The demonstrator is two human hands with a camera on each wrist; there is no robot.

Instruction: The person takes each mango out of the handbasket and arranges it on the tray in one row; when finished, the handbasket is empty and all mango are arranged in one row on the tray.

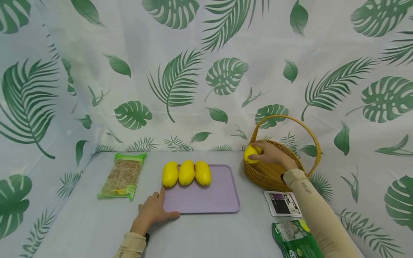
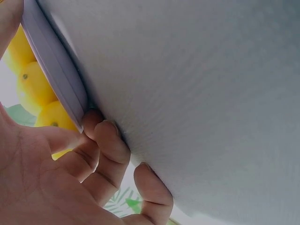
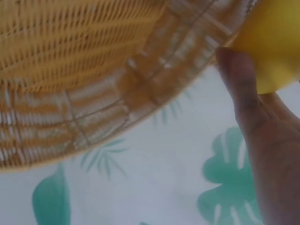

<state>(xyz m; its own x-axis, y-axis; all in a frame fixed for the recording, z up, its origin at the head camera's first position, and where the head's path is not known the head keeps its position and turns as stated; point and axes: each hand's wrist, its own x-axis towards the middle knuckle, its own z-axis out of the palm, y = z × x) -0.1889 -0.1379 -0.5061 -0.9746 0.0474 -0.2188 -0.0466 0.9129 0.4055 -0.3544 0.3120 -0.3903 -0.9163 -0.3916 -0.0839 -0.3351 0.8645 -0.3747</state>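
Observation:
My right hand (image 1: 267,153) holds a yellow mango (image 1: 251,154) at the left rim of a wicker basket (image 1: 262,178) with a tall arched handle. In the right wrist view the thumb lies against the mango (image 3: 276,51), beside the woven basket wall (image 3: 93,112). Three more mangoes (image 1: 186,172) lie side by side at the back left of a light purple tray (image 1: 206,200). At the tray's front left corner, my left hand (image 1: 153,209) grips its edges, thumb along the front and index finger on the left side. Its other fingers curl against the table in the left wrist view.
A clear-and-green bag of brown food (image 1: 120,176) lies left of the tray. In front of the basket are a white packet with a dark label (image 1: 283,203) and a green pouch (image 1: 295,238), partly under the right sleeve. A leaf-patterned curtain (image 1: 180,136) stands behind the table.

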